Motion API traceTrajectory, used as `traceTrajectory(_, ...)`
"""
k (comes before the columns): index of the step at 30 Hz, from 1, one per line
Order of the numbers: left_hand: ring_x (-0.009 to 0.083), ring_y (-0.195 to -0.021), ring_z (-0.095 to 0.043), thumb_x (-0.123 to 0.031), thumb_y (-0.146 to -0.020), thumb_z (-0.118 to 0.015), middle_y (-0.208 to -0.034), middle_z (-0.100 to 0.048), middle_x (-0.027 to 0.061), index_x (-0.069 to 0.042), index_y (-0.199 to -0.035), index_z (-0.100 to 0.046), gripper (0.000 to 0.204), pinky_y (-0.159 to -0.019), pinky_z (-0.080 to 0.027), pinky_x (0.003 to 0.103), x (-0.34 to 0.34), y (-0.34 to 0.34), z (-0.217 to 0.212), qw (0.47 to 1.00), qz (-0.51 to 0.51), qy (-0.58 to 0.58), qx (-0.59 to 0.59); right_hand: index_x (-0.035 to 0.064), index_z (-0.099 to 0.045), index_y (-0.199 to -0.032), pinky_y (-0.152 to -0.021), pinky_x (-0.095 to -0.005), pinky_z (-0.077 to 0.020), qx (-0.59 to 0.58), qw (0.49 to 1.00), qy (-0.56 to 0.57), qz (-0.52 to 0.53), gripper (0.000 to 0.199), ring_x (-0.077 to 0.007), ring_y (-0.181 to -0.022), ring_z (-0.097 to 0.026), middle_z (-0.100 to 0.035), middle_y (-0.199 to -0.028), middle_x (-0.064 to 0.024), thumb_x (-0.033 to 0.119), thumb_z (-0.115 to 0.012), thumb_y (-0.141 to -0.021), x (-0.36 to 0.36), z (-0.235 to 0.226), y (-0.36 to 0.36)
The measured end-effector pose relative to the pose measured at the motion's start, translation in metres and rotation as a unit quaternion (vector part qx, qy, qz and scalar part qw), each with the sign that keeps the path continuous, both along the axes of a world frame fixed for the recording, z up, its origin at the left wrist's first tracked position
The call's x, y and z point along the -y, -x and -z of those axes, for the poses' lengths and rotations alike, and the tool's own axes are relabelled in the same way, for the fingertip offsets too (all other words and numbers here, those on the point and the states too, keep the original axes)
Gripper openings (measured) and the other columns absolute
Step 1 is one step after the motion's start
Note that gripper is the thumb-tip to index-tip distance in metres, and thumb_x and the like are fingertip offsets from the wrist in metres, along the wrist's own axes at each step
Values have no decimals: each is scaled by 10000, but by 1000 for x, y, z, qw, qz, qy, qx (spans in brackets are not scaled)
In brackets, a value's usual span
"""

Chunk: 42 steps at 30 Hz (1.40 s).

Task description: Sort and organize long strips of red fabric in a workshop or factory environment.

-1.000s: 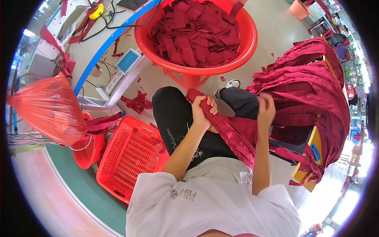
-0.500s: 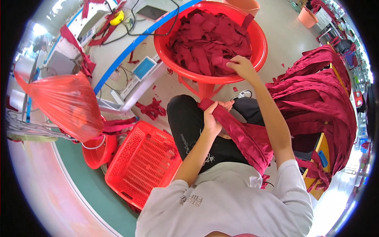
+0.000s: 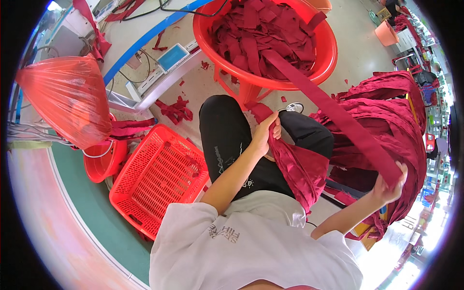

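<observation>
Over my lap, my left hand (image 3: 266, 133) is closed round the top of a bundle of dark red fabric strips (image 3: 302, 166), which hangs down across my right thigh. Out to the right, my right hand (image 3: 394, 186) grips one end of a long dark red fabric strip (image 3: 333, 113). That strip runs slantwise up to the red plastic basin (image 3: 331, 55), where its far end lies on a heap of cut fabric pieces (image 3: 256, 36). The basin rests on a red stool (image 3: 245, 94) in front of my knees.
A red plastic basket (image 3: 157, 179) and a red bucket (image 3: 104, 162) stand on the left, below a hanging red plastic bag (image 3: 67, 104). A blue-edged table (image 3: 140, 46) reaches in from the upper left. More fabric strips (image 3: 382, 116) drape over a rack at right.
My right hand has swung from the basin's rim out to the lower right, drawing a strip taut. My left hand still grips the bundle. The view has shifted slightly.
</observation>
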<state>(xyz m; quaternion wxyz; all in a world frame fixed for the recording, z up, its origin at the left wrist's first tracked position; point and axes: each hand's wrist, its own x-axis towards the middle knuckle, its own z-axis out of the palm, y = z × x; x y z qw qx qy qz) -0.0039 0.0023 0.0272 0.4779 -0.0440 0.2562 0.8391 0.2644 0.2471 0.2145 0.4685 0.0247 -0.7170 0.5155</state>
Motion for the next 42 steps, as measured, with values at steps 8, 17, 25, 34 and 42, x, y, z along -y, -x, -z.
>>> traceTrajectory(8, 96, -487, -392, -312, -947, -583, -565, -422, -33, -127, -730, -494, 298, -512, -330, 253, -2, -3, 8, 998, 3, 63, 19, 144, -543, -786, -1013, -358, -374, -362, 781, 374, -344, 218, -83, -920, -609, -562, -850, 47, 290, -691, -852, 58, -67, 27)
traceTrajectory(17, 61, -443, -377, -332, -889, -678, -536, -440, -52, -127, -681, -540, 323, -441, -275, 245, -17, -18, 6, 971, 5, 198, -135, -41, -615, -1057, -746, -316, -435, 123, 932, 316, -132, 265, -189, -788, -538, -622, -1131, -158, 113, -596, -841, 45, -33, 57)
traceTrajectory(25, 70, -483, -413, -566, -964, -473, -586, -442, -36, -126, -880, -495, 448, -457, -310, 227, -4, -22, -1, 990, 29, 63, -123, -2, -659, -1114, -833, -198, -428, 412, 879, 218, -94, 239, -62, -894, -575, -647, -988, -6, 3, -628, -876, 134, 82, 185)
traceTrajectory(34, 78, -925, -556, -261, -918, -673, -1057, -600, -7, -61, -1278, -515, 441, -751, -470, 251, -1, -25, -1, 965, 35, 35, -257, -7, -651, -1081, -844, -209, -443, 374, 875, 300, -62, 220, -74, -935, -600, -673, -1015, -48, -8, -650, -861, 139, 99, 218)
traceTrajectory(42, 126, -946, -576, -236, -929, -641, -1078, -623, 23, -27, -1172, -578, 327, -836, -474, 296, -9, -31, 16, 961, 55, 47, -268, -9, -624, -1145, -894, -275, -480, 518, 751, 365, -185, 254, -137, -990, -632, -674, -1083, -81, 148, -594, -947, 100, 126, 204)
